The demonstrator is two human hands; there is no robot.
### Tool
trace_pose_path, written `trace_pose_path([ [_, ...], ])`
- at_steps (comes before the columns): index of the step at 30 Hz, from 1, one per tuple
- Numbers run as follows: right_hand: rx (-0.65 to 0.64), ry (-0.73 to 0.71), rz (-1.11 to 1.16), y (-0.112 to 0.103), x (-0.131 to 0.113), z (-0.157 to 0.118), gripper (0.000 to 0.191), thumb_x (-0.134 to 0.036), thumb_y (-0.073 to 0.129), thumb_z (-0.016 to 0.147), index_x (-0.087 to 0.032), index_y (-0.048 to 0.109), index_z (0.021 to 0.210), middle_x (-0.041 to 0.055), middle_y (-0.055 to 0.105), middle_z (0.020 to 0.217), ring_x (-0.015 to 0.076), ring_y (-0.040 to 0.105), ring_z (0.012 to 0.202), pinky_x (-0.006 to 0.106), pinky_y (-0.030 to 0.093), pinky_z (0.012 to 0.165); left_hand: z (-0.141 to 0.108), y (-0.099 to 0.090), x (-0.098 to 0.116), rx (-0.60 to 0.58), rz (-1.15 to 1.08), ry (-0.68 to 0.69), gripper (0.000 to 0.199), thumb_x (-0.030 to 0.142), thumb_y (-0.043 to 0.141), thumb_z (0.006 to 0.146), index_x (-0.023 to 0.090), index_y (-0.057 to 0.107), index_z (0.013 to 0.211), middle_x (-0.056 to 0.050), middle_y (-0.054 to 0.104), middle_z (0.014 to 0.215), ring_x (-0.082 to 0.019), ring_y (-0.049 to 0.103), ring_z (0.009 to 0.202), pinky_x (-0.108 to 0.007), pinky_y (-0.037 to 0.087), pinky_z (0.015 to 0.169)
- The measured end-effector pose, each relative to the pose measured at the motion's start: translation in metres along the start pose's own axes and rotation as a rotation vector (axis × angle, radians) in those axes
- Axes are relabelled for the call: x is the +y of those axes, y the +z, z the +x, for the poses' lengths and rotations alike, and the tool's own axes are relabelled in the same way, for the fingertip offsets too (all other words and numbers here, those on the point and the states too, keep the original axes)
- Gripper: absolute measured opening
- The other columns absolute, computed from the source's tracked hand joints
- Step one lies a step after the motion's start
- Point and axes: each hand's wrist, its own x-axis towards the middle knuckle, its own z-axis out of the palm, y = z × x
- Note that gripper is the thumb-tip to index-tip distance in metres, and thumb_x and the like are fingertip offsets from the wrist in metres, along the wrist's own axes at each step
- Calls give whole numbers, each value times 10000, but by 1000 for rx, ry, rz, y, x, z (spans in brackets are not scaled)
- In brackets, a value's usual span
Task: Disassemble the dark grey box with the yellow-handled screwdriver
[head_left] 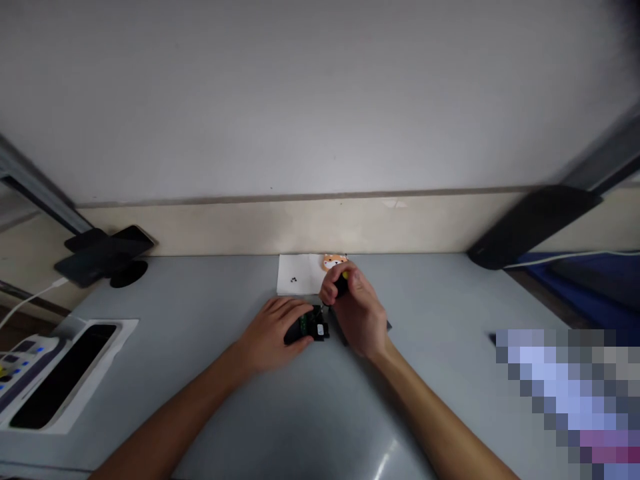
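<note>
My left hand [273,333] lies on the grey table with its fingers and thumb closed around a small black device [316,328]. Green circuit board and a small white label show on the device's uncovered side. My right hand [357,310] is closed around a screwdriver [341,285] with a black and yellow handle. Its shaft points down toward the far edge of the device; whether the tip touches is too small to tell. Partly hidden beneath my right hand is a flat dark piece [389,325].
Behind my hands lies white paper [303,267] with several tiny dark screws [293,280], beside an orange-and-white animal-face item [335,261]. Left are a phone on a stand [105,257], a black phone-like slab [65,377] and a power strip [27,357]. A dark post base [535,227] stands right.
</note>
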Motion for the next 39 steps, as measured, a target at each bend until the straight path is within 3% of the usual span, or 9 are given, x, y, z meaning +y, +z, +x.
trace_pose_path([
  [11, -6, -16, -12, 0, -1, 2, 259, -344, 453, 1027, -211, 626, 887, 11, 434, 743, 165, 378, 678, 317, 312, 657, 0, 0, 1, -14, 19, -11, 479, 335, 678, 938, 305, 510, 1386, -14, 615, 1417, -237, 533, 1336, -451, 400, 1168],
  [22, 34, 48, -96, 1, -3, -1, 288, -454, 474, 1019, -238, 603, 877, 18, 448, 748, 186, 404, 689, 328, 372, 663, 1, 0, 2, -5, 11, -15, 466, 331, 677, 937, 291, 528, 1376, -26, 618, 1410, -249, 535, 1330, -458, 401, 1161],
  [31, -20, 18, -71, 2, 2, -3, 293, -415, 453, 1040, -225, 618, 890, 12, 463, 742, 168, 399, 681, 321, 341, 675, 0, 0, 2, -12, 10, -10, 485, 308, 671, 934, 293, 521, 1395, -31, 615, 1406, -250, 535, 1327, -447, 406, 1159],
  [39, 22, 16, -90, 3, 0, -2, 291, -438, 465, 1024, -237, 610, 871, 16, 456, 746, 183, 401, 687, 329, 359, 672, 1, -1, 3, -13, 0, -10, 455, 307, 663, 941, 285, 524, 1374, -29, 618, 1406, -248, 542, 1316, -450, 414, 1144],
])
